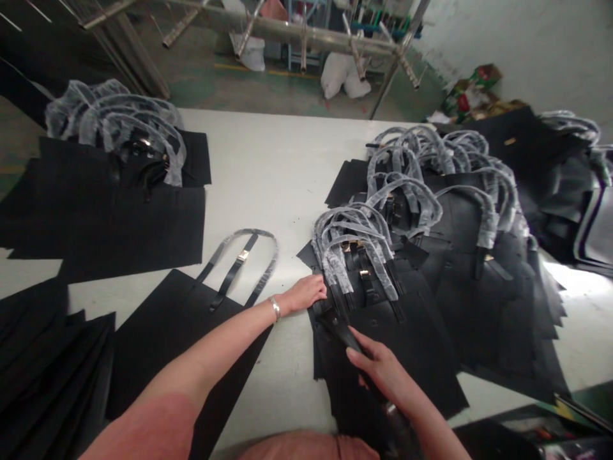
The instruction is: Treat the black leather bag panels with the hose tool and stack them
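Note:
My left hand (pixel 306 292), with a bracelet at the wrist, is closed at the left edge of a stack of black bag panels (pixel 412 338); what its fingers hold is hidden. In my right hand (pixel 376 365) is a black handheld tool (pixel 341 327), its tip over the same stack, just below my left hand. Several wrapped handles (pixel 354 223) arch from the top of that stack, with gold buckles on black straps between them. Under my left forearm lies a single black panel (pixel 163 332) with one wrapped handle (pixel 249 231) and a buckled strap (pixel 234 271).
More black panels with wrapped handles (pixel 124 115) lie at the back left. Dark sheets (pixel 43 358) fan out at the front left. Further stacks (pixel 488 313) cover the right side. A metal rack (pixel 306 32) stands behind the white table (pixel 258 147).

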The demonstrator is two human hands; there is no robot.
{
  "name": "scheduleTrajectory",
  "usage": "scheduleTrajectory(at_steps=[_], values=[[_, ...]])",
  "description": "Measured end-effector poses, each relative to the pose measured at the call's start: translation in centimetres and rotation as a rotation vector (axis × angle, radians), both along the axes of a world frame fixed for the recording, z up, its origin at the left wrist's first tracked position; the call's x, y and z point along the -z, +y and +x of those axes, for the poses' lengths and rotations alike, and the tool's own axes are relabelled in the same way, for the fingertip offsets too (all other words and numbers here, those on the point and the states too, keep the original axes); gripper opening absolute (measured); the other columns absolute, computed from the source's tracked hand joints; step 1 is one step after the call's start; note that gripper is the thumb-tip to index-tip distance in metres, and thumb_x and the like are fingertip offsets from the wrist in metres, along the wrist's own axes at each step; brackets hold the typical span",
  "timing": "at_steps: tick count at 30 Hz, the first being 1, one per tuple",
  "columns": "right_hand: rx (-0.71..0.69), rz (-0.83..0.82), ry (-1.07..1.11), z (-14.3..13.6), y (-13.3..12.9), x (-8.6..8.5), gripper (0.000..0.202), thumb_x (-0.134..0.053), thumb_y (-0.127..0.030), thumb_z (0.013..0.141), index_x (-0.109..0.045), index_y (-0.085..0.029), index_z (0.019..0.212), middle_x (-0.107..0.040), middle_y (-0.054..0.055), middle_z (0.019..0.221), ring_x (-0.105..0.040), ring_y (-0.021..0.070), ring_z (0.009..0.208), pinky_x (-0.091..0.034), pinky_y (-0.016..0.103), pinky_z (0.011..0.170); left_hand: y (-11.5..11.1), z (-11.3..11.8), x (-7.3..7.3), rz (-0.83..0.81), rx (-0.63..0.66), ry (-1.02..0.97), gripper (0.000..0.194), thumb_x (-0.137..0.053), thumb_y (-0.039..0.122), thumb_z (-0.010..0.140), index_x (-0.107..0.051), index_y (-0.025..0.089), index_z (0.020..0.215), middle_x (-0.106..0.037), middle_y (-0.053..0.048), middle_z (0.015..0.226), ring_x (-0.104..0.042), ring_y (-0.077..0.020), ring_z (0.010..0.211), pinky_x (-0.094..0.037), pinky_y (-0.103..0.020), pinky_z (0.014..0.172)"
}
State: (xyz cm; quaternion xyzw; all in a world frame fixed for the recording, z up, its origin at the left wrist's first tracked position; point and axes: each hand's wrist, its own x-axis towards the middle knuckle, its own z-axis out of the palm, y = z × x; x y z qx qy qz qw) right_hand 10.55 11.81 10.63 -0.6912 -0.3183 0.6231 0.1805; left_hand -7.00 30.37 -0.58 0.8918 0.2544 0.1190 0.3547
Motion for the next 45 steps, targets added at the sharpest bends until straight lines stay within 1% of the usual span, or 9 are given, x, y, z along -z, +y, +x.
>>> scheduleTrajectory(at_steps=[5, 8, 11, 15, 19, 26, 32, 41, 45], values=[[0.037, 0.002, 0.018, 0.0, -0.3, 0.2, 0.069, -0.06, -0.043, 0.081, -0.046, -0.017, 0.144, -0.062, -0.003, 0.07, -0.052, 0.0093, 0.045, -0.043, 0.024, 0.046, -2.5, -1.2, -0.5, 0.007, -0.519, -0.014, 0.036, -0.026, 0.015, 0.1, -0.059, 0.016, 0.085, -0.053, -0.004, 0.086, -0.054, -0.0149, 0.075, -0.045, -0.026, 0.069], [0.058, 0.003, 0.045, -0.1, -0.3, 0.3, 0.069, -0.061, -0.044, 0.081, -0.046, -0.018, 0.143, -0.064, -0.002, 0.072, -0.054, 0.0096, 0.045, -0.044, 0.024, 0.045, -6.8, -2.3, -1.1, 0.012, -0.644, -0.076, 0.028, -0.035, 0.02, 0.1, -0.058, 0.017, 0.085, -0.056, -0.004, 0.085, -0.056, -0.0166, 0.08, -0.047, -0.028, 0.072], [0.075, -0.003, 0.054, -0.7, 0.5, 0.3, 0.067, -0.06, -0.044, 0.08, -0.048, -0.019, 0.141, -0.064, -0.003, 0.067, -0.054, 0.0101, 0.041, -0.042, 0.022, 0.04, -11.8, -2.8, -0.8, 0.018, -0.48, -0.184, 0.011, -0.052, 0.022, 0.095, -0.062, 0.018, 0.096, -0.063, -0.007, 0.097, -0.058, -0.0192, 0.092, -0.05, -0.034, 0.083], [0.088, -0.001, -0.008, -1.9, 3.1, 0.0, 0.066, -0.06, -0.04, 0.079, -0.049, -0.017, 0.14, -0.066, -0.002, 0.068, -0.054, 0.0104, 0.039, -0.042, 0.022, 0.037, -15.1, -2.6, 0.4, 0.168, -0.356, -0.122, 0.026, -0.057, 0.016, 0.091, -0.059, 0.017, 0.117, -0.062, -0.012, 0.118, -0.056, -0.0251, 0.108, -0.05, -0.045, 0.092], [0.08, 0.002, -0.033, -2.3, 4.4, -0.5, 0.067, -0.059, -0.038, 0.08, -0.047, -0.015, 0.142, -0.068, 0.0, 0.073, -0.054, 0.0098, 0.04, -0.043, 0.022, 0.039, -15.1, -2.6, 0.7, 0.193, -0.335, -0.058, 0.027, -0.053, 0.017, 0.093, -0.058, 0.019, 0.12, -0.061, -0.012, 0.122, -0.057, -0.0257, 0.109, -0.052, -0.046, 0.091], [-0.01, -0.028, -0.043, -1.4, 2.7, -0.4, 0.069, -0.059, -0.046, 0.079, -0.049, -0.017, 0.141, -0.066, -0.002, 0.065, -0.055, 0.0116, 0.041, -0.043, 0.023, 0.04, -15.9, -2.2, 0.2, 0.168, -0.329, -0.003, 0.029, -0.058, 0.022, 0.092, -0.057, 0.02, 0.121, -0.062, -0.01, 0.121, -0.057, -0.0262, 0.109, -0.052, -0.044, 0.09], [0.055, 0.139, -0.181, -2.6, 4.8, -0.6, 0.069, -0.061, -0.047, 0.08, -0.049, -0.018, 0.141, -0.068, -0.001, 0.072, -0.058, 0.0129, 0.05, -0.048, 0.024, 0.048, -16.4, -1.7, 0.7, 0.18, -0.348, 0.041, 0.027, -0.059, 0.021, 0.091, -0.057, 0.021, 0.118, -0.061, -0.01, 0.124, -0.057, -0.0259, 0.112, -0.049, -0.044, 0.091], [-0.017, 0.009, -0.15, -1.5, 2.3, -0.5, 0.07, -0.06, -0.047, 0.079, -0.05, -0.015, 0.14, -0.068, -0.001, 0.067, -0.057, 0.0135, 0.045, -0.046, 0.025, 0.045, -17.9, -0.8, 0.2, 0.172, -0.327, 0.074, 0.03, -0.06, 0.022, 0.091, -0.055, 0.02, 0.12, -0.06, -0.011, 0.125, -0.057, -0.0264, 0.111, -0.048, -0.044, 0.089], [0.053, 0.13, -0.213, -2.5, 3.5, -0.3, 0.073, -0.062, -0.05, 0.078, -0.049, -0.017, 0.141, -0.069, 0.0, 0.072, -0.059, 0.0144, 0.051, -0.049, 0.026, 0.049, -18.2, -0.7, 0.2, 0.147, -0.362, 0.061, 0.027, -0.058, 0.022, 0.091, -0.057, 0.021, 0.119, -0.061, -0.011, 0.124, -0.057, -0.0266, 0.111, -0.048, -0.045, 0.091]])
